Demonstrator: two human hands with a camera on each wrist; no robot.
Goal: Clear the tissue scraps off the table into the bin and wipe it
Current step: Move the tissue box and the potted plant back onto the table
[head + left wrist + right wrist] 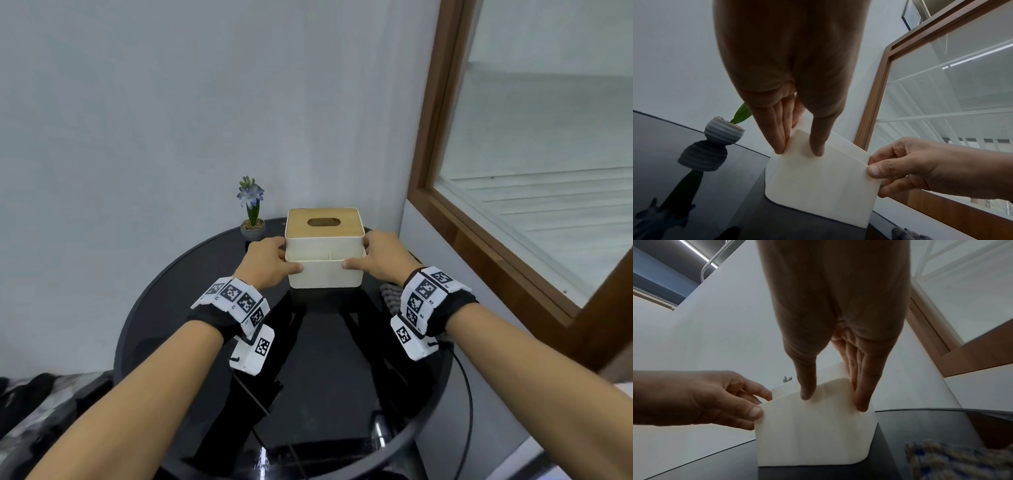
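Head view: both hands clasp a cream tissue box (324, 253) with a wooden lid, which stands toward the far side of the round black table (178, 284). The left hand (265, 263) grips the box's left side, thumb on the front wall and fingers (777, 142) along the side; the right hand (380, 255) grips the right side in the same way, thumb on the front and fingers (862, 395) around the corner. The front of the box has open compartments along its top edge. No tissue scraps or bin can be made out in any view. Just left of the box, near the table's far rim and close to the wall, stands a small potted plant (252, 219) with blue flowers; the left hand's knuckles are near it without touching. To the right of the box, beside the right wrist, a grey knitted cloth (390, 294) lies near the table's right edge, partly hidden. A wood-framed window (445, 212) runs close along the right side. The near half of the table reflects both arms, and its raised rim curves across the lower part of the view.
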